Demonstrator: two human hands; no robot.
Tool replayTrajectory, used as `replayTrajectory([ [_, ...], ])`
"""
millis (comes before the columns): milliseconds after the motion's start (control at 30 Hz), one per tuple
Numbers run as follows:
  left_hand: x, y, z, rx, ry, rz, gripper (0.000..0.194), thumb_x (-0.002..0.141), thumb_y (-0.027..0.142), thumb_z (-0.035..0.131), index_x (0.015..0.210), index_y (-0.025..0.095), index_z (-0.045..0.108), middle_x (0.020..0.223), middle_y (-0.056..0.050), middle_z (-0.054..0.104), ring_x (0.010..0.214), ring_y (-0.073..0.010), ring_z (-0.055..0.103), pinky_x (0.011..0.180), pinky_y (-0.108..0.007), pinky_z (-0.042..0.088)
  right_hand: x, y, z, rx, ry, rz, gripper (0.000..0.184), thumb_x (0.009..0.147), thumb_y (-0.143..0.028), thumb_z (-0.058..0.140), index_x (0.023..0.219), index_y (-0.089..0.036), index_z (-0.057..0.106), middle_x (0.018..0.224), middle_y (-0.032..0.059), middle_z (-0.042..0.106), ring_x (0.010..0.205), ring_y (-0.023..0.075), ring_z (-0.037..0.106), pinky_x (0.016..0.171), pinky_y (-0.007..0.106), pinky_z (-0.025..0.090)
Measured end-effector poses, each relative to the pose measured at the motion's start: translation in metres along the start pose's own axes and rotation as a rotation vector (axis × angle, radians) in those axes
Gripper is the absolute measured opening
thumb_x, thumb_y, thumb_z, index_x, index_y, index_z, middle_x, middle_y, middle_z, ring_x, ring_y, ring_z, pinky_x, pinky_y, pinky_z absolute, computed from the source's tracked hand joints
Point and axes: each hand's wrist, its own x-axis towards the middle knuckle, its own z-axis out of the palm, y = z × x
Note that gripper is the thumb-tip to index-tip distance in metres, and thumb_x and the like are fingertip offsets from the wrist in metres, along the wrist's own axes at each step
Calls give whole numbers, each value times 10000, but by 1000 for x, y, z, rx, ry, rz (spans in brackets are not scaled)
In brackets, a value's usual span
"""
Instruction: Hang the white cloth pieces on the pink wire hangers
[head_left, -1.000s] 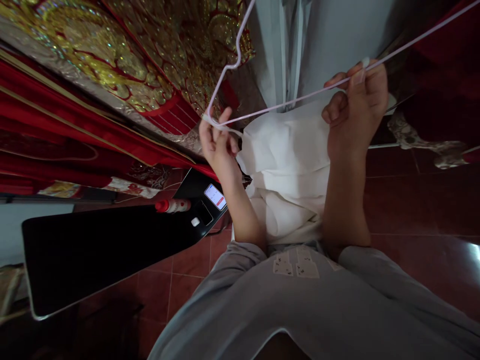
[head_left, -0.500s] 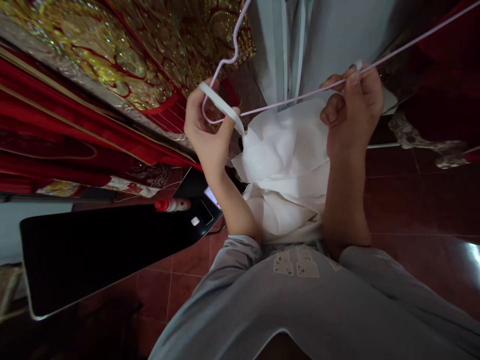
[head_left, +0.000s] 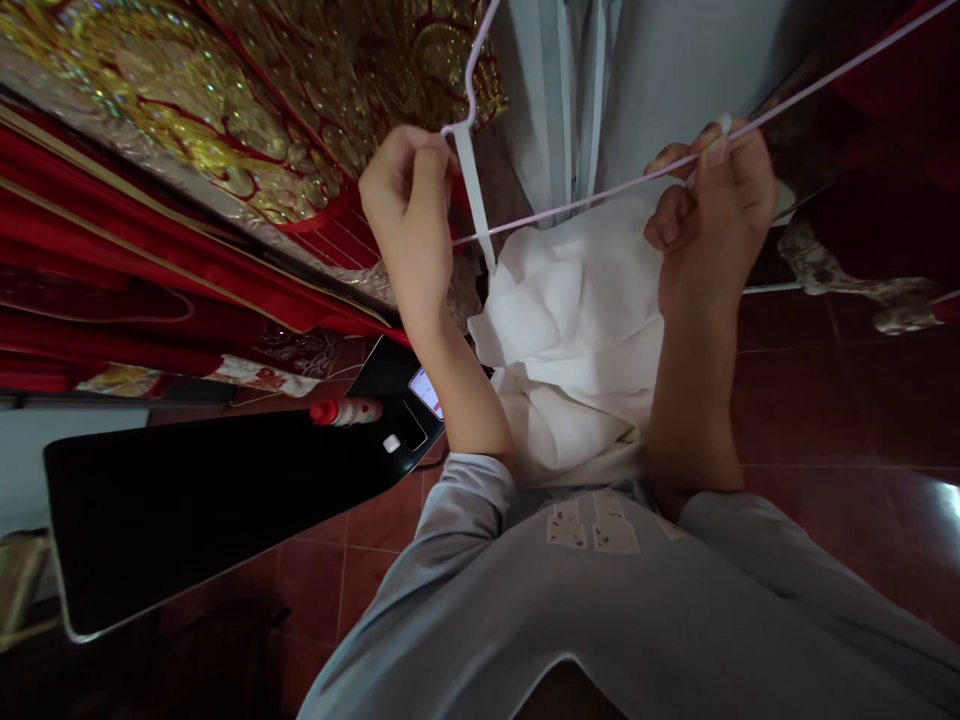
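Observation:
A thin pink clothes hanger stretches between my hands, one corner at the left and its long bar running up to the right. My left hand is closed around that left corner, its fingertips partly hidden. Just beside it, a narrow white strap lies over the hanger's notch and runs down to a white garment. The garment hangs bunched below the bar, close to my body. With thumb and forefinger my right hand pinches the bar, a small white loop at the grip; its other fingers are curled.
Red and gold sequined garments hang at the left. A black table carries a red-capped bottle, a white case and a lit phone. Dark red clothing hangs at the right, over a red tiled floor.
The white strap has gone from being spread across my left fingers to resting over the hanger's notch. My left hand has turned and closed on the hanger's corner. My right hand barely moved.

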Motion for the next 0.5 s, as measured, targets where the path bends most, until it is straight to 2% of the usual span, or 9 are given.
replayTrajectory([
  [100,-8,-19,-5,50,-57,102,345,997,166,493,655,200,512,612,-10,425,569,-151,435,537,-259,407,-1,4,2,5,3,3,295,851,-484,456,862,-200,379,895,-18,587,428,17,212,430,228,110],
  [200,-27,-39,-2,-137,62,-13,338,1047,230,324,760,227,504,740,-27,543,697,-162,530,642,-264,458,-2,6,4,15,-6,16,256,860,-460,448,876,-211,390,914,-23,591,431,19,213,435,234,117],
  [233,-34,-44,1,-169,61,-22,317,1045,224,293,809,230,504,807,-36,577,754,-166,558,714,-276,473,-2,5,4,19,-7,18,250,863,-452,447,875,-209,390,917,-21,593,430,18,213,433,233,114],
  [367,-54,-51,17,-109,-57,103,149,1004,173,360,907,228,459,984,-45,640,913,-176,597,847,-305,451,-1,-1,5,22,15,0,288,858,-454,473,843,-181,383,874,-21,600,417,-4,215,410,203,116],
  [433,-58,-49,22,-103,-83,143,130,1002,159,384,920,232,453,933,-36,649,894,-176,601,838,-302,443,-2,-4,6,51,13,-19,316,849,-465,502,835,-167,399,831,-15,601,405,-12,234,399,187,126],
  [500,-59,-46,23,-114,-82,164,158,1009,138,374,916,230,461,867,-30,641,849,-172,602,817,-296,438,-2,-6,5,72,47,-46,276,841,-415,537,820,-157,441,882,-3,614,432,-8,347,389,178,170],
])
